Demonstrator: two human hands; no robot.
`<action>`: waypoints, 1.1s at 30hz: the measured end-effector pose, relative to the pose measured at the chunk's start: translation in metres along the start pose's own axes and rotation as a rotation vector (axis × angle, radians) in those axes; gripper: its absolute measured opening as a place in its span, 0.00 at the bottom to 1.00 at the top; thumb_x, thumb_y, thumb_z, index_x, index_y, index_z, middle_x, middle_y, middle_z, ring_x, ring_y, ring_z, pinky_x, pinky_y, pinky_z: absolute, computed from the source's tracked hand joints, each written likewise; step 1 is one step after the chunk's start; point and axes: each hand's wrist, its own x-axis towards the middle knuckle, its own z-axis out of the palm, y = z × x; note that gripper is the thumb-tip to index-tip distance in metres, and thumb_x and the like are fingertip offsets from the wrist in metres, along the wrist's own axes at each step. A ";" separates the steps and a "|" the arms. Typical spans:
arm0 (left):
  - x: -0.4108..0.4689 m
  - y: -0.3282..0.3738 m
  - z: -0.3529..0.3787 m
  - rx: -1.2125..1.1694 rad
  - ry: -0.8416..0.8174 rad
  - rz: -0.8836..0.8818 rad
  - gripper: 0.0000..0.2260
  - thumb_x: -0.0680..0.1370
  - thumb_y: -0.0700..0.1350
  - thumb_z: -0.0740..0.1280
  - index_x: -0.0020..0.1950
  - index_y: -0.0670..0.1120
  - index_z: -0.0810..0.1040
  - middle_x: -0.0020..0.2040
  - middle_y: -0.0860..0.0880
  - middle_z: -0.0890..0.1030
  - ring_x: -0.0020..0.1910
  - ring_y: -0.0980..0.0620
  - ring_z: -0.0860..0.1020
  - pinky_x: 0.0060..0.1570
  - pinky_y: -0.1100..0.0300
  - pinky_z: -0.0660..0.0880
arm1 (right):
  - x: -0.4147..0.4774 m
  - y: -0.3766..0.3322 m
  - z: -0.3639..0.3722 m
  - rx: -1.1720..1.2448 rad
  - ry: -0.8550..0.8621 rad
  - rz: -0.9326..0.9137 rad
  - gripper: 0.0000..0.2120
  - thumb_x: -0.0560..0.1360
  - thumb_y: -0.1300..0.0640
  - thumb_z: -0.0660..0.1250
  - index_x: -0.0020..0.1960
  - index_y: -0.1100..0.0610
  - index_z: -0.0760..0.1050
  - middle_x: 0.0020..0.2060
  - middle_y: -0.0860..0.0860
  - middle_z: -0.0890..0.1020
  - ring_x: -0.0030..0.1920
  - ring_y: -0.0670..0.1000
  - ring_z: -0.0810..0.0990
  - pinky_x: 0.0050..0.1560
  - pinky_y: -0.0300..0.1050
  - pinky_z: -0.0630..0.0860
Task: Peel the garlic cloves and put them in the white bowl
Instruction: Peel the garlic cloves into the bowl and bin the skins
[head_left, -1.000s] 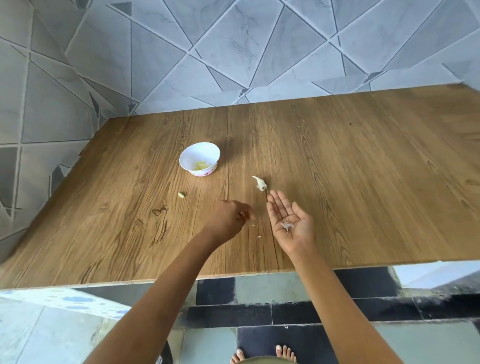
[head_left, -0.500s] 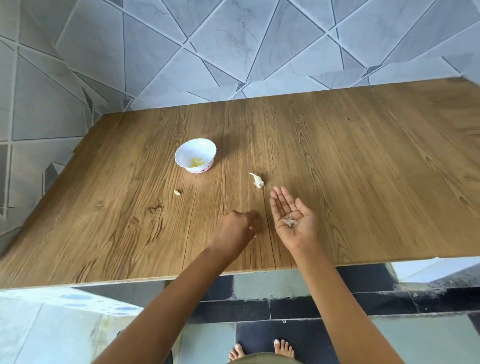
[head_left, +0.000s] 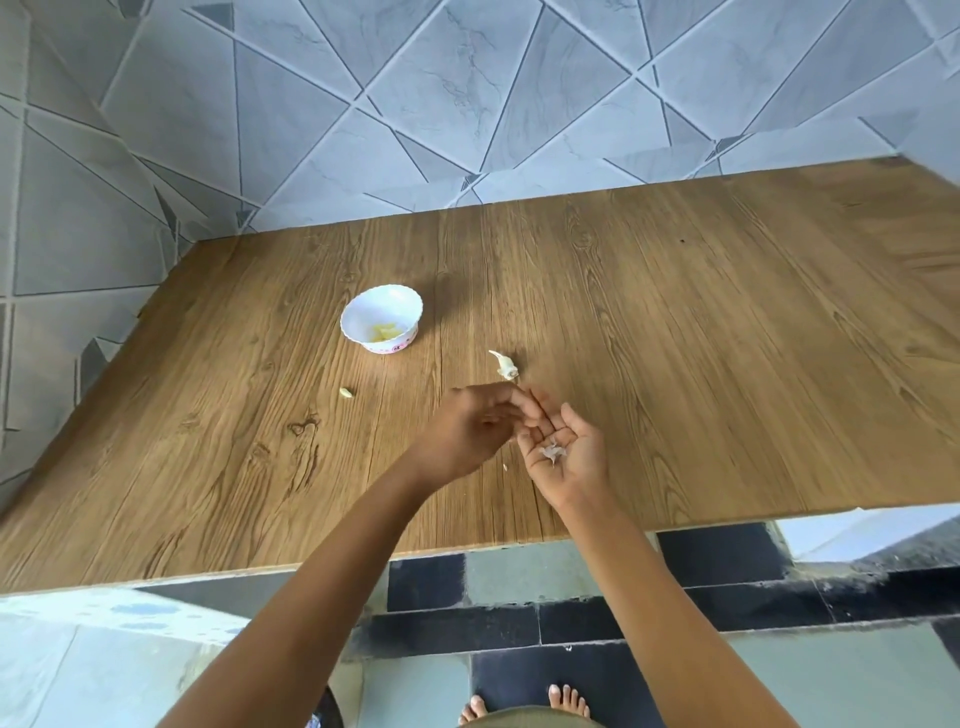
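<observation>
The white bowl (head_left: 387, 304) is standing on the left half of the wooden surface (head_left: 727, 322), well beyond both hands, and pale yellow peeled garlic (head_left: 384, 332) is lying in its bottom. A small pale piece (head_left: 346, 393), probably a clove or a fragment of one, is lying on the surface just in front of the bowl, on the person's side.

The left hand (head_left: 467, 431) is hovering over the surface with its fingers curled and its fingertips pointing right, meeting the fingers of the right hand. It is motion-blurred, so whether it is pinching anything cannot be told. A tiny scrap (head_left: 505, 467) is lying on the surface between the two wrists.

The unpeeled clove (head_left: 505, 365) is lying on the surface just past the fingertips of both hands, on the side away from the person. Its long axis is running from a pointed tip at far left to a blunt end at near right, and the blunt end is facing the hands.

The right hand (head_left: 563, 447) is lying palm up with fingers relaxed, and loose skin scraps (head_left: 551, 451) are resting in the palm.

Both hands are about equally near the clove. As the right palm is occupied, the left hand appears better placed for the pickup, which calls for a short forward reach.
</observation>
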 end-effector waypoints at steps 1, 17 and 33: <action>0.001 0.003 0.006 0.044 -0.005 0.048 0.11 0.72 0.26 0.65 0.48 0.38 0.81 0.45 0.47 0.83 0.45 0.56 0.82 0.49 0.63 0.78 | 0.000 0.002 0.001 -0.007 0.002 0.001 0.17 0.82 0.58 0.52 0.51 0.65 0.77 0.42 0.57 0.85 0.42 0.51 0.85 0.41 0.41 0.80; -0.013 -0.020 0.017 0.786 -0.214 -0.030 0.09 0.80 0.44 0.60 0.53 0.41 0.77 0.47 0.46 0.79 0.42 0.47 0.79 0.43 0.53 0.78 | -0.001 -0.005 -0.001 0.006 0.009 -0.060 0.18 0.82 0.58 0.51 0.58 0.68 0.75 0.55 0.61 0.81 0.56 0.56 0.80 0.55 0.48 0.78; -0.003 -0.026 -0.033 0.141 0.367 -0.274 0.06 0.71 0.37 0.73 0.37 0.46 0.79 0.32 0.56 0.79 0.31 0.63 0.76 0.37 0.71 0.71 | 0.003 -0.004 0.003 0.038 -0.050 -0.021 0.17 0.82 0.58 0.53 0.59 0.68 0.75 0.56 0.61 0.81 0.54 0.56 0.82 0.54 0.50 0.78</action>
